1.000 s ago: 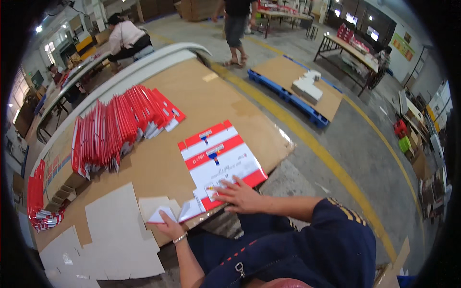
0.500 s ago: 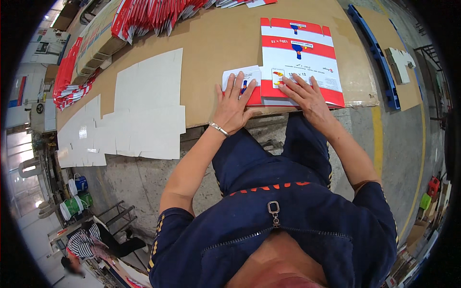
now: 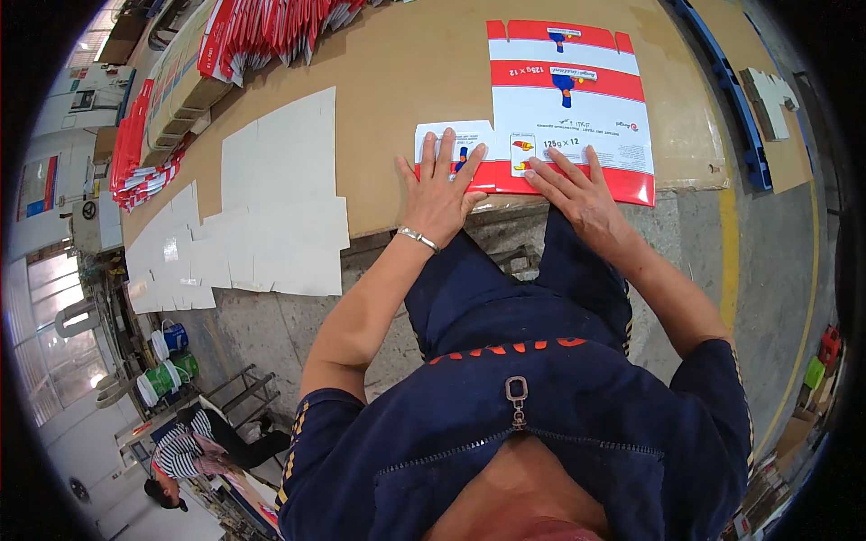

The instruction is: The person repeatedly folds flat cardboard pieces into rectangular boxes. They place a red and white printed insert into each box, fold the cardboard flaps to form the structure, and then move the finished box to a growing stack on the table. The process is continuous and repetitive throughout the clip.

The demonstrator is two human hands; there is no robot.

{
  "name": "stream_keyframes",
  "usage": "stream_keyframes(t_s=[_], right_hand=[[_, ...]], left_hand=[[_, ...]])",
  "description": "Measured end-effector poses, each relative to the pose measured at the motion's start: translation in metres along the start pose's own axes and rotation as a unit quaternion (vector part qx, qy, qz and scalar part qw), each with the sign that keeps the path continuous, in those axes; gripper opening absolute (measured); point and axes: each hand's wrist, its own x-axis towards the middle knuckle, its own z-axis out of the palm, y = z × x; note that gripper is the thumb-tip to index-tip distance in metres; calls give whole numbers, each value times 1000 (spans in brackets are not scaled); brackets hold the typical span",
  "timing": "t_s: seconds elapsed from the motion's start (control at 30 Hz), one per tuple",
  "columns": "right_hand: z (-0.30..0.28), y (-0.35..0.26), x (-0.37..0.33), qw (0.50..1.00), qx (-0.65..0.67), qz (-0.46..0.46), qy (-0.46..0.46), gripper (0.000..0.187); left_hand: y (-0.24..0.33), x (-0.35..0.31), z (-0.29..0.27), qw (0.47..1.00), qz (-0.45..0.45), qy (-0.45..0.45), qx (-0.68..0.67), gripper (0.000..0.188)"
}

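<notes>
A red-and-white printed carton blank (image 3: 595, 113) lies flat at the near edge of the cardboard-topped table, its notched flaps pointing away from me. My left hand (image 3: 436, 191) rests palm down with spread fingers on the smaller left panel (image 3: 478, 133) of this blank. On the lower part of its wide panel lies my right hand (image 3: 582, 197), fingers stretched out and slightly apart. Both hands press from above and grip nothing. The underside of the blank is hidden.
Plain white die-cut card sheets (image 3: 280, 180) lie left of my hands, reaching over the table edge. Beyond them stand rows of folded red-and-white cartons (image 3: 271, 36) and a stacked bundle (image 3: 180, 99). A blue pallet (image 3: 735, 99) is at right. Another person (image 3: 194, 446) works at lower left.
The whole view has shifted slightly. My hands stay spread on the carton blank, whose near right corner now sits a little lower in the picture.
</notes>
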Motion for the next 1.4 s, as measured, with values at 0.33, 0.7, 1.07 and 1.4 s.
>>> stream_keyframes(t_s=[0.33,0.7,1.07,1.4], right_hand=[[1,8,-1,998,43,-31,-20,66],[4,12,-4,993,114,-32,5,72],[-12,-64,-55,455,768,428,143,42],[-44,268,-51,796,381,452,135,44]], left_hand=[[1,-1,11,998,-35,7,-56,69],[2,69,3,962,-158,8,-222,90],[97,9,-29,809,-22,75,-583,75],[-43,-9,-7,939,-140,204,-239,56]])
